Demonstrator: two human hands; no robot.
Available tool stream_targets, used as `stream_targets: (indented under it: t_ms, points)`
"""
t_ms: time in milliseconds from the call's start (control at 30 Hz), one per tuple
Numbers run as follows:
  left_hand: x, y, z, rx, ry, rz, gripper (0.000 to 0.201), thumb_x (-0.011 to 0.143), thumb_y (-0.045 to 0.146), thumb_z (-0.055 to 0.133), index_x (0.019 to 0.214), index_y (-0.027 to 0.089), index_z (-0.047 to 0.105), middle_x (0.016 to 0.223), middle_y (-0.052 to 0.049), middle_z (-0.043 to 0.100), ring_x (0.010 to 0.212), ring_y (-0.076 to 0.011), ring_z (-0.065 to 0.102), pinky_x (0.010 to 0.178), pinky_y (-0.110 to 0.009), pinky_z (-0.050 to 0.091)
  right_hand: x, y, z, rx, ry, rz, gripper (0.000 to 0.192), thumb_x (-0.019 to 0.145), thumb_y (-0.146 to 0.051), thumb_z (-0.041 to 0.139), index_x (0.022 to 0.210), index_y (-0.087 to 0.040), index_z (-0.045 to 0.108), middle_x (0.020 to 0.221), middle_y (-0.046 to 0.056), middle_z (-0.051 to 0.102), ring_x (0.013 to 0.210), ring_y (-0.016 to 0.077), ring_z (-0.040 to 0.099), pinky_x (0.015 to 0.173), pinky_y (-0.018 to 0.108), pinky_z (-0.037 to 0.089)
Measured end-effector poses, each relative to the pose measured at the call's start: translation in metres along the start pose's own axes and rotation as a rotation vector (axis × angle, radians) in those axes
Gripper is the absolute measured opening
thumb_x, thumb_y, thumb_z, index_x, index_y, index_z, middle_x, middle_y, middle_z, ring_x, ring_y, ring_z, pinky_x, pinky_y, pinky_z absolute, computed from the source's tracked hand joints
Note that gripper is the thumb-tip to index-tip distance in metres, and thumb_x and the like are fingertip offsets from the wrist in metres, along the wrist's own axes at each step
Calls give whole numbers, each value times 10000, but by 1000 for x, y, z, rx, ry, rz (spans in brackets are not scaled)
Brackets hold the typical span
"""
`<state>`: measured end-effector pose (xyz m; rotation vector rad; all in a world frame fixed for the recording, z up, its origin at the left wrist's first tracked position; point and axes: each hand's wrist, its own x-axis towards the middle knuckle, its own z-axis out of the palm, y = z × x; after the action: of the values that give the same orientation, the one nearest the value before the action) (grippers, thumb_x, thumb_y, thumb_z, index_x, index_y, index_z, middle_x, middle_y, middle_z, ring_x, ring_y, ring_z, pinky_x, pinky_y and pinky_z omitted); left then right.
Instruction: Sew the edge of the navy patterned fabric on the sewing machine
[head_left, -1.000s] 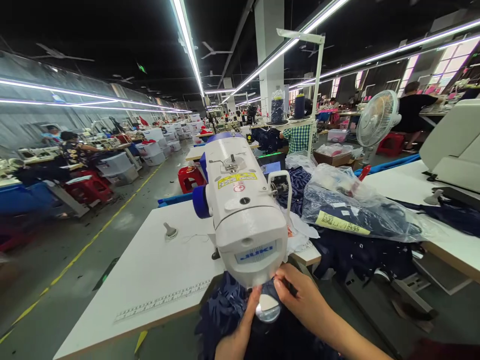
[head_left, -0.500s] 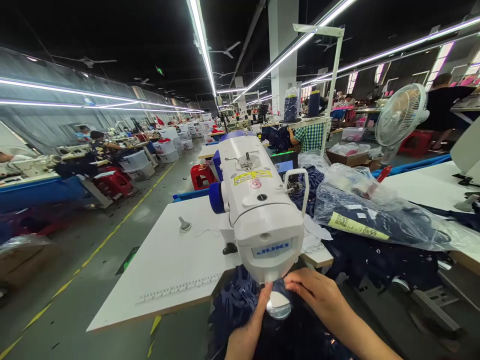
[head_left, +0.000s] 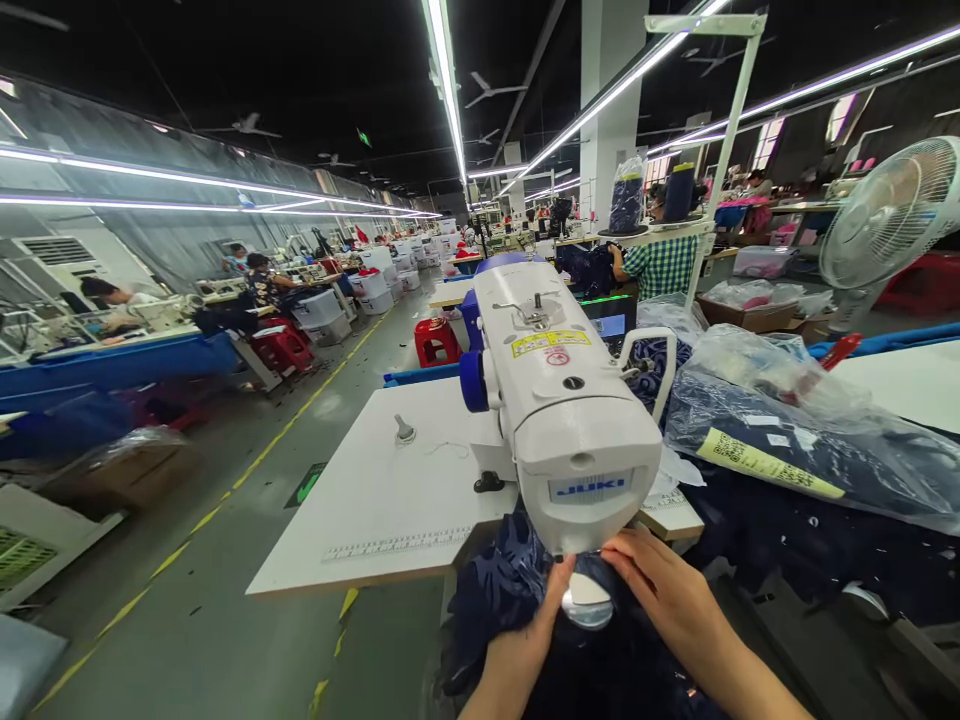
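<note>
Navy fabric (head_left: 502, 600) lies under both hands' grip, beneath the sewing machine (head_left: 570, 420).

Needle area: hidden behind the sewing machine (head_left: 570, 420) head.
Left hand (head_left: 529, 645): wrist cut off by bottom edge.
Fan (head_left: 892, 215): cropped at right edge.

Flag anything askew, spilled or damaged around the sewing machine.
Nothing looks damaged or spilled. The sewing machine sits square on the white table, both hands, left hand and right hand, hold the navy fabric under its head. The plastic bag of cloth lies loosely heaped.
</note>
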<state>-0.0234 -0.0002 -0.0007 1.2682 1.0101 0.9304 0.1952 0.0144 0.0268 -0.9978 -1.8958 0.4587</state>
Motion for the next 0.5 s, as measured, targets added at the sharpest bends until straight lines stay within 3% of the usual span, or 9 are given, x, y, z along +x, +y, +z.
stream_targets:
  t_ms: [133,300,500]
  points:
    - [-2,6,4,-40,20,-6,636,802,674,377,1157,221,648,1335,-55,541,1316,-282,394,1145,-483,285,-1,5,4,-53,5,-92,208,941,-160,444,1068,-265,572,964,42,654,894,197,637,798,312,530]
    - [-2,13,11,103,70,-50,676,759,706,436,1148,197,650,1332,-48,543,1321,-304,371,1133,-502,226,4,4,7,-156,29,-245,211,909,-117,487,1077,-219,565,963,76,646,878,205,627,761,327,535]
    - [2,5,9,137,48,8,586,793,662,429,1147,253,653,1300,-22,562,1279,-296,434,1117,-439,334,6,3,6,-236,69,-355,274,920,-122,475,1157,-228,563,956,69,659,870,199,628,785,322,530]
